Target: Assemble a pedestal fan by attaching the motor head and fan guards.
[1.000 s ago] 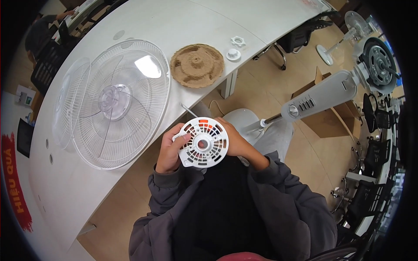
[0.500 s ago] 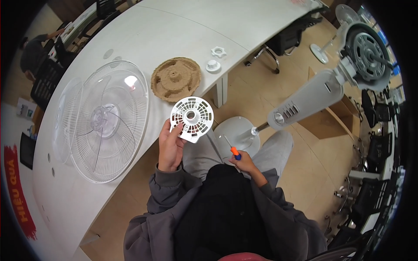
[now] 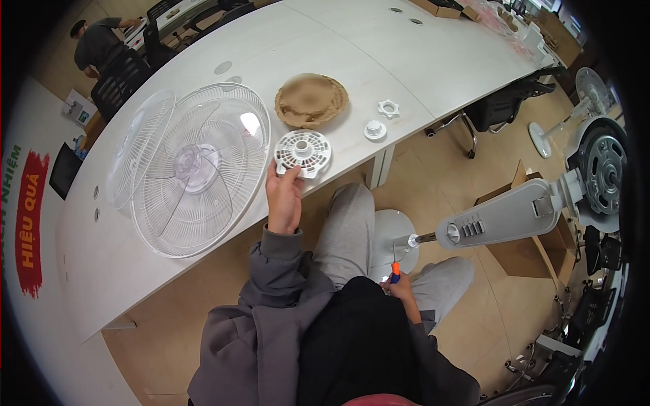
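Observation:
My left hand [image 3: 284,201] grips the rim of a round white slotted fan motor cover [image 3: 302,154], which is at the table's front edge; whether it rests on the top I cannot tell. Low over my lap, my right hand [image 3: 404,289] is closed around a screwdriver [image 3: 395,272] with an orange and blue handle, its shaft pointing away from me. To the right, a grey fan stand [image 3: 497,220] leans outward, carrying an exposed motor [image 3: 602,174] at its top. Its round white base [image 3: 386,227] is on the floor by my legs.
On the white table [image 3: 338,51] lie a wire fan grille with clear blades [image 3: 196,166], a brown moulded pulp tray [image 3: 311,101], a star-shaped white nut [image 3: 388,109] and a white knob [image 3: 374,130]. An open cardboard box [image 3: 525,254] stands behind the fan stand. Someone [image 3: 101,47] works far left.
My left hand has carried the motor cover forward to the table edge. The pulp tray now shows a different, smoother face. The whole view has shifted; the screwdriver stays in my right hand.

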The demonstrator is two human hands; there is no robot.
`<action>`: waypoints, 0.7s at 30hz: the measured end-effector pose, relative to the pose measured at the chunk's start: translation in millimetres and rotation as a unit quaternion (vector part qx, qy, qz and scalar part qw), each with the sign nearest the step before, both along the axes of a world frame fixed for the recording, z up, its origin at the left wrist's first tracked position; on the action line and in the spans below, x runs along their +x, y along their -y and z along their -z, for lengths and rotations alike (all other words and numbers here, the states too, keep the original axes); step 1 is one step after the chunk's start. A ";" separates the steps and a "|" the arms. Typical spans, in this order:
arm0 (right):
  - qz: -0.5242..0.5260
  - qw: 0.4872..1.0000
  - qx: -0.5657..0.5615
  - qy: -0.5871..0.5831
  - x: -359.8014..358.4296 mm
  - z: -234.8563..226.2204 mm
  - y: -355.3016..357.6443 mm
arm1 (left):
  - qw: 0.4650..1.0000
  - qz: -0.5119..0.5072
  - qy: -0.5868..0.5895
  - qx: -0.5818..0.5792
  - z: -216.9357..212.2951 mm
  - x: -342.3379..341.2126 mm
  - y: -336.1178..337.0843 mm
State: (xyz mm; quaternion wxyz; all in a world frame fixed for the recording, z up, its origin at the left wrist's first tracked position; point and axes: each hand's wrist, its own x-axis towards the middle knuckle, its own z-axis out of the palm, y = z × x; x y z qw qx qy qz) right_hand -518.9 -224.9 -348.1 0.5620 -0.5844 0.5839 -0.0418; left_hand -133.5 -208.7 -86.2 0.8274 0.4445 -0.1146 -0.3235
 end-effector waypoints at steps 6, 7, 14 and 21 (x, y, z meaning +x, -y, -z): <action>0.005 0.999 -0.029 0.045 1.3 -10.7 0.7 | 0.988 -0.081 0.135 0.010 5.4 -5.7 14.5; -0.007 0.998 -0.049 0.024 3.0 -11.5 0.9 | 0.981 -0.104 0.158 0.047 6.3 -8.2 16.1; -0.011 0.996 0.050 0.075 13.9 -19.2 3.1 | 0.929 -0.139 0.279 0.199 9.3 -8.9 13.1; -0.030 0.998 0.059 0.012 14.0 -10.7 2.0 | 0.829 -0.118 0.435 0.332 6.9 -7.4 -0.3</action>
